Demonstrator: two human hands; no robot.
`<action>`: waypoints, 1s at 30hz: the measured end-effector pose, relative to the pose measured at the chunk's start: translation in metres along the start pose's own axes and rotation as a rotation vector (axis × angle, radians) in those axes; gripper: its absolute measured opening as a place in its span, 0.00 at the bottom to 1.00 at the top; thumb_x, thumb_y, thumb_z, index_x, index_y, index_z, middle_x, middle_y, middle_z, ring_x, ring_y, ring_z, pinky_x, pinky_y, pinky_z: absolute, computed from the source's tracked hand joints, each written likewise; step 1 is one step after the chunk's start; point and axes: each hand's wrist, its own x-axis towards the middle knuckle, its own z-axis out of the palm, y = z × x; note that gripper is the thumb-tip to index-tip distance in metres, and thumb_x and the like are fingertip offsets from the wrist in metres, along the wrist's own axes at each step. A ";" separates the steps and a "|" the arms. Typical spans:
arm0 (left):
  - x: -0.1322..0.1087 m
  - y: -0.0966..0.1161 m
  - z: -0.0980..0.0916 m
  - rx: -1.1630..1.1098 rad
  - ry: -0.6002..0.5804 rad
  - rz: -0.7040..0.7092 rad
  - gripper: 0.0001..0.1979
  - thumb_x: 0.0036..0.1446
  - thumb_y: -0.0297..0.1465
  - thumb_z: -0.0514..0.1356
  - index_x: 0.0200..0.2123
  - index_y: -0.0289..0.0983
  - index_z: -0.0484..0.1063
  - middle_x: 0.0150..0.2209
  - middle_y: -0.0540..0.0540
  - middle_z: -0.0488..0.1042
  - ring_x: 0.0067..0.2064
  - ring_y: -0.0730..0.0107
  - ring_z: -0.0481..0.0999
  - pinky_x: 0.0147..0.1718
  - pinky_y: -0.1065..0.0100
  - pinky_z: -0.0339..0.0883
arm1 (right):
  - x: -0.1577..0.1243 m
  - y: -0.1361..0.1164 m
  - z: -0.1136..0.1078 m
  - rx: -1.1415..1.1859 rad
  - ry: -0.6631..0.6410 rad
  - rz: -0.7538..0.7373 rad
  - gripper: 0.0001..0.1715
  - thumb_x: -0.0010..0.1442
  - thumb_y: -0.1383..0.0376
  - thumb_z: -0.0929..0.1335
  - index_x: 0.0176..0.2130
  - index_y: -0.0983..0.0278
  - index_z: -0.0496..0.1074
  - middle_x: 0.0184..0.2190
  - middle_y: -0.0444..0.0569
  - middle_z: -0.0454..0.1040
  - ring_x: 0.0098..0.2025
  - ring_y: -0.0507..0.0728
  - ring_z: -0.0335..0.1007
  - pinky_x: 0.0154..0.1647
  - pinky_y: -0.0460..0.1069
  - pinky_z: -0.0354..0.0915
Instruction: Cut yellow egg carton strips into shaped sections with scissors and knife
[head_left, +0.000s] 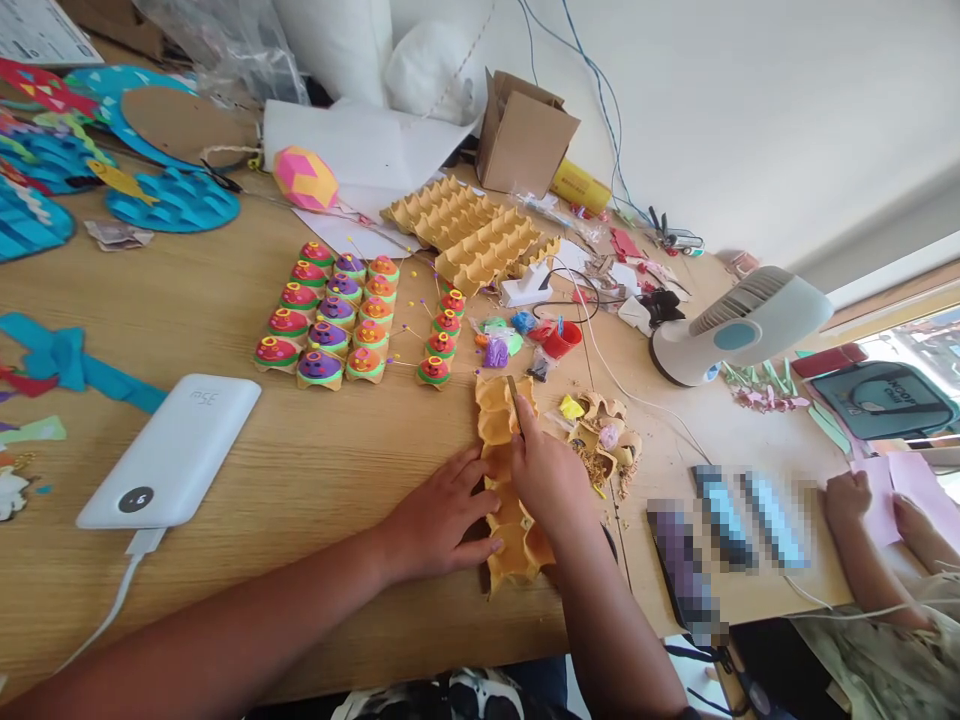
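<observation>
A strip of yellow-brown egg carton (506,495) lies lengthwise before me on the wooden table. My left hand (442,510) presses on its left side, the fingers spread and hooked over the cups. My right hand (551,470) is closed around a thin, dark knife (514,397), index finger stretched along it, its tip over the strip's far end. The knife's handle is hidden in the hand. To the right lie cut carton scraps (600,440) with crumbs and a bit of yellow clay (571,407). Decorated carton cups with faces (328,335) stand in rows beyond.
Whole egg trays (480,235) lie at the back. A white power bank (172,450) sits left, a white fan (739,320) right. A red cup (561,340) stands near bagged clay. Phones (679,565) lie right; another person's hands (851,495) hold pink paper (922,500).
</observation>
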 end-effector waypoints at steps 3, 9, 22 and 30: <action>0.000 0.000 -0.001 0.000 0.006 -0.004 0.17 0.63 0.46 0.65 0.47 0.41 0.76 0.64 0.37 0.66 0.72 0.37 0.56 0.70 0.36 0.58 | 0.000 -0.001 0.001 -0.003 -0.004 0.006 0.37 0.77 0.60 0.55 0.79 0.59 0.43 0.46 0.56 0.85 0.45 0.62 0.83 0.44 0.51 0.71; 0.001 0.002 -0.003 -0.008 -0.004 0.005 0.17 0.64 0.46 0.64 0.48 0.40 0.76 0.63 0.36 0.66 0.71 0.36 0.58 0.70 0.36 0.59 | 0.001 -0.001 0.001 -0.005 -0.006 -0.006 0.38 0.76 0.60 0.55 0.79 0.60 0.42 0.47 0.56 0.84 0.46 0.62 0.83 0.45 0.52 0.71; 0.001 0.002 -0.001 -0.009 0.022 0.009 0.16 0.65 0.45 0.63 0.48 0.40 0.76 0.63 0.35 0.66 0.71 0.37 0.58 0.69 0.35 0.58 | 0.010 -0.008 0.001 -0.081 0.008 -0.009 0.38 0.75 0.62 0.56 0.78 0.64 0.47 0.44 0.60 0.85 0.44 0.65 0.84 0.41 0.53 0.72; -0.001 -0.001 0.003 0.000 0.052 0.023 0.15 0.64 0.44 0.65 0.46 0.41 0.74 0.60 0.37 0.67 0.70 0.39 0.58 0.68 0.39 0.61 | 0.015 -0.007 -0.009 -0.112 -0.023 -0.030 0.37 0.76 0.61 0.56 0.78 0.63 0.47 0.47 0.61 0.84 0.47 0.65 0.84 0.43 0.52 0.72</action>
